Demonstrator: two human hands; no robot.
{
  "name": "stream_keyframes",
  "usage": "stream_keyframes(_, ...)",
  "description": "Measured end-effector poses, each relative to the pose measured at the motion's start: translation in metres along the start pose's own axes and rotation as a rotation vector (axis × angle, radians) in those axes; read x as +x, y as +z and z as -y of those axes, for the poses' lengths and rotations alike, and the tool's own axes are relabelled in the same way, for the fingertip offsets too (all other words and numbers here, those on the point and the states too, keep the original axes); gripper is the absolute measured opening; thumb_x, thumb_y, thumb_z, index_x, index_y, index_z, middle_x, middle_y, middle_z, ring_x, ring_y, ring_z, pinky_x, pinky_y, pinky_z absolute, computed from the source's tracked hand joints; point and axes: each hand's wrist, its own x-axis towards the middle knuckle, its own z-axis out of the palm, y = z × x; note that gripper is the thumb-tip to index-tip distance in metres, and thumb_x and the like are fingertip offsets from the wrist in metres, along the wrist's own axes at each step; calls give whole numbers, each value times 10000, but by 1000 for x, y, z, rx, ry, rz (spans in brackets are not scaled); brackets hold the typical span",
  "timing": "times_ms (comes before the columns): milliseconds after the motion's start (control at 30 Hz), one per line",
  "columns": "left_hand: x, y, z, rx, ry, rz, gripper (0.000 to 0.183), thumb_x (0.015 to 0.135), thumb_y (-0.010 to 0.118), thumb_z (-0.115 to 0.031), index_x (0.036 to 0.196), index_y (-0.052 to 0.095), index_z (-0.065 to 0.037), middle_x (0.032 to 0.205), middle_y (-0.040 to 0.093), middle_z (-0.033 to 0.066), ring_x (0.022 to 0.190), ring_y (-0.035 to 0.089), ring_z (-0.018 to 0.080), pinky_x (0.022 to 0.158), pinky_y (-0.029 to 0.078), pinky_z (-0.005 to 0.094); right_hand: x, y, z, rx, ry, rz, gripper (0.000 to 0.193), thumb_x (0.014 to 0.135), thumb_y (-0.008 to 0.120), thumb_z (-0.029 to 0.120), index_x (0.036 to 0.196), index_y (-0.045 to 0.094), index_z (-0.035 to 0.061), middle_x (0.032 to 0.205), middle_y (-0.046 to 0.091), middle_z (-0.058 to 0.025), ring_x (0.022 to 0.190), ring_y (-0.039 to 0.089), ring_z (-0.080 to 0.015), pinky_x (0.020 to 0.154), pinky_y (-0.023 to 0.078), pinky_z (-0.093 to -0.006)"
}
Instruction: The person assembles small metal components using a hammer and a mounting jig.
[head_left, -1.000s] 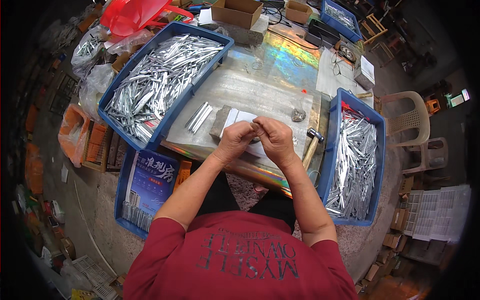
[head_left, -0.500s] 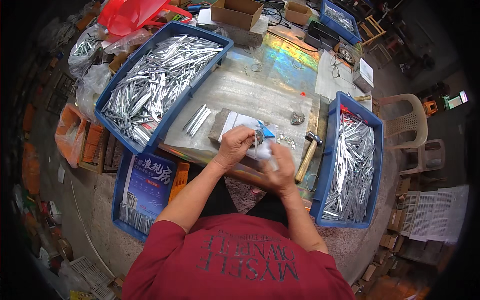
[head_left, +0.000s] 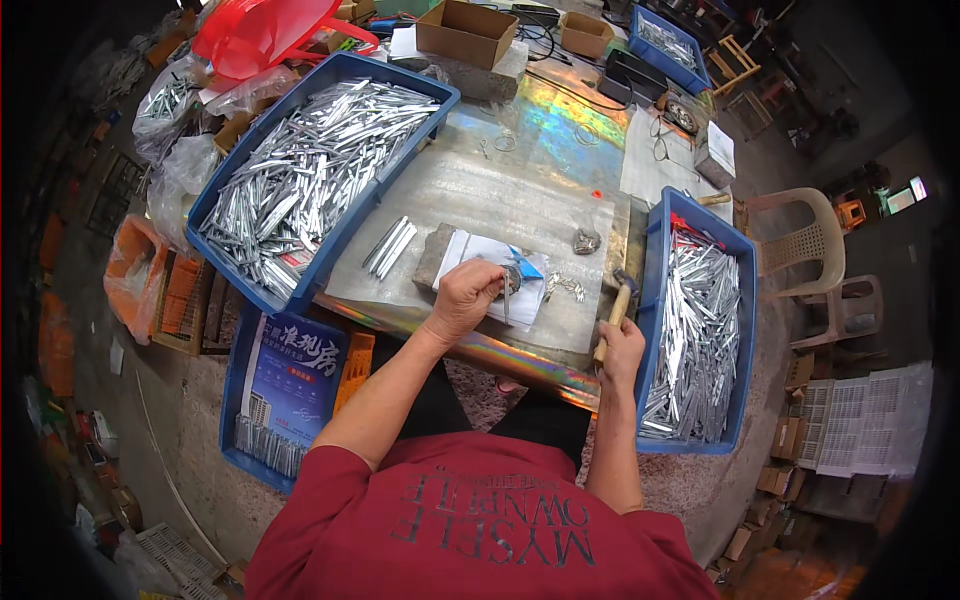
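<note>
- Your left hand (head_left: 462, 298) is down on the white sheet (head_left: 478, 262) in the middle of the surface (head_left: 480, 190), fingers pinched together on a small metal piece (head_left: 508, 292) that sits right at your fingertips.
- Your right hand (head_left: 622, 352) is at the near right edge of the surface, fingers wrapped tight around the wooden handle of a hammer (head_left: 614, 305); its head points away from you.
- Just right of the sheet there's a little cluster of shiny bits (head_left: 566, 287), and a bit farther a grey lump (head_left: 586, 240).
- Left of the sheet, a couple of loose metal strips (head_left: 389, 246) lie side by side.
- Big blue crate (head_left: 318, 170) full of silver strips on the far left, a narrower blue crate (head_left: 695, 325) of the same on your right.
- Down on the floor near left, a blue printed board (head_left: 290, 375) rests on another blue crate.
- Brown cardboard box (head_left: 465, 32) at the far edge, red plastic bag (head_left: 262, 30) far left.
</note>
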Motion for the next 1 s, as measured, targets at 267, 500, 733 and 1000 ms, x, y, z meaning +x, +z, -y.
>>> stream_keyframes(267, -1, -1, 0, 18, 31, -34, 102, 653, 608, -18, 731, 543, -8, 663, 547, 104, 600, 532, 246, 534, 421, 299, -76, 39, 86, 59, -218, 414, 403, 807, 478, 68, 1175, 320, 21, 670, 481, -11, 513, 451, -61, 452, 368, -183)
stream_keyframes(500, 0, -4, -4, 58, 23, -5, 105, 648, 606, -16, 729, 539, -16, 657, 544, 101, 596, 528, 242, 537, 421, 299, -90, 47, 133, -604, -786, 481, 452, 745, 516, -1, 1178, 386, 7, 947, 540, -216, 800, 574, -246, 686, 431, -278)
stream_keyframes(733, 2, -2, -7, 15, 26, -36, 53, 669, 597, -24, 704, 557, -25, 643, 560, 83, 581, 541, 220, 524, 420, 281, -105, 45, 141, -556, -1002, 303, 407, 724, 526, -13, 1117, 426, -47, 865, 560, -198, 761, 571, -281, 685, 438, -302)
stream_keyframes(1000, -1, -4, -2, 15, 59, -40, 114, 637, 599, -1, 725, 530, -22, 646, 529, 102, 590, 514, 256, 538, 412, 307, -112, 38, 165, -501, -797, 279, 388, 751, 504, -26, 1130, 424, -45, 914, 569, -175, 767, 579, -211, 688, 434, -261)
